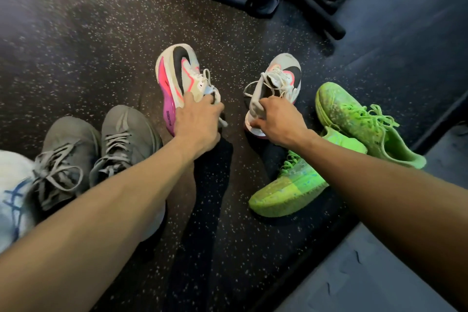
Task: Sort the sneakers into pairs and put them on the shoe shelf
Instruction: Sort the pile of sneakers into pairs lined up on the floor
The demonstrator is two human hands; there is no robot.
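Pairing is under way: left hand (197,121) grips one pink-white sneaker (177,76) by the collar, right hand (276,121) its mate (278,78), both above the floor (101,45). Next, carry them together to the shelf, unseen here.
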